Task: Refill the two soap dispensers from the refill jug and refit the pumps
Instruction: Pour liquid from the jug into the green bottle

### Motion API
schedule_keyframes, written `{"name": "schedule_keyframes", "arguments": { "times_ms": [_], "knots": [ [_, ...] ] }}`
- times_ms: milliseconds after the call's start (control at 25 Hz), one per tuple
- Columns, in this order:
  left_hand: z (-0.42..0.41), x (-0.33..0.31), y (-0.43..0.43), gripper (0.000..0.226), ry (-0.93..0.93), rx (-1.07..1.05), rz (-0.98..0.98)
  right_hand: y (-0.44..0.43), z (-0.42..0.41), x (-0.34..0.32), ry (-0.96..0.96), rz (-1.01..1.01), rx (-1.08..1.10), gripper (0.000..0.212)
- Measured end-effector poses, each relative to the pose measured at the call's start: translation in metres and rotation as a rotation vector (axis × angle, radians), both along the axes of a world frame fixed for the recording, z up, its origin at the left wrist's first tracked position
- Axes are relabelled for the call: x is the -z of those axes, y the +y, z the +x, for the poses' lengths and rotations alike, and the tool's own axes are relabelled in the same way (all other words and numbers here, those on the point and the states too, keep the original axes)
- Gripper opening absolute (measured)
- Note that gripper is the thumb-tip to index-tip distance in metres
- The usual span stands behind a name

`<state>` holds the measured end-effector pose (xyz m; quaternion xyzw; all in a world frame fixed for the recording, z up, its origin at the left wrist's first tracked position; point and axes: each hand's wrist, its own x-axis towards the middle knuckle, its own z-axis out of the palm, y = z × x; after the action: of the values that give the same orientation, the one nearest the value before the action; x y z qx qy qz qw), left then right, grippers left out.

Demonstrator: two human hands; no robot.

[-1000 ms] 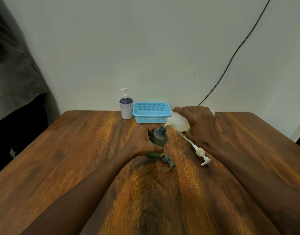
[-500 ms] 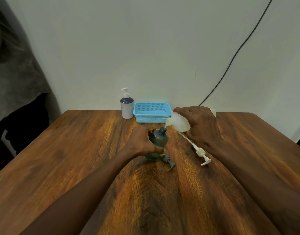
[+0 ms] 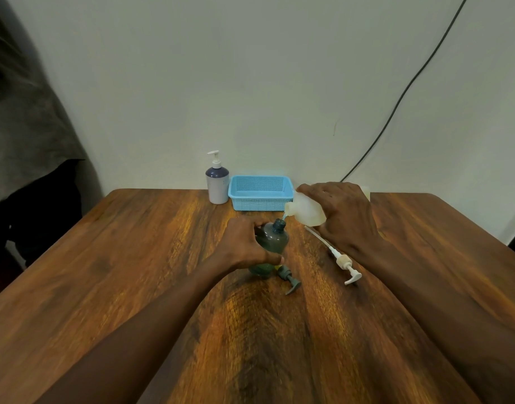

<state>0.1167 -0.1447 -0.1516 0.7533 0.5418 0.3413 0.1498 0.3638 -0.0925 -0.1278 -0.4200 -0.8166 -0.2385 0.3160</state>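
A dark green translucent dispenser bottle [image 3: 275, 239] stands upright mid-table with its neck uncapped. My left hand [image 3: 244, 246] wraps around its left side. My right hand [image 3: 345, 220] grips a pale translucent refill jug [image 3: 304, 211], tipped to the left so its spout sits right above the green bottle's neck. A grey-green pump [image 3: 289, 282] lies on the table just in front of the bottle. A white pump with a long tube [image 3: 342, 262] lies to its right, partly under my right wrist. A white and blue dispenser [image 3: 218, 182] with its pump fitted stands at the back.
A light blue plastic basket [image 3: 259, 193] sits at the table's back edge beside the white dispenser. The wooden table [image 3: 134, 258] ends at a pale wall. A black cable [image 3: 396, 103] runs down the wall at the right. Dark cloth hangs at far left.
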Motion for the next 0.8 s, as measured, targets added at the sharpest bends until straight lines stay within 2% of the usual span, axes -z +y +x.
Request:
{"name": "schedule_keyframes", "arguments": {
  "times_ms": [560, 800],
  "knots": [
    [-0.0024, -0.0003, -0.0008, 0.061, -0.008, 0.007, 0.001, -0.0016, -0.0016, -0.0021, -0.004, 0.008, 0.01, 0.076],
    [-0.002, 0.0003, -0.0001, 0.066, 0.002, 0.004, -0.012, -0.0025, -0.0014, -0.0024, 0.0, 0.008, 0.007, 0.075]
  ]
}}
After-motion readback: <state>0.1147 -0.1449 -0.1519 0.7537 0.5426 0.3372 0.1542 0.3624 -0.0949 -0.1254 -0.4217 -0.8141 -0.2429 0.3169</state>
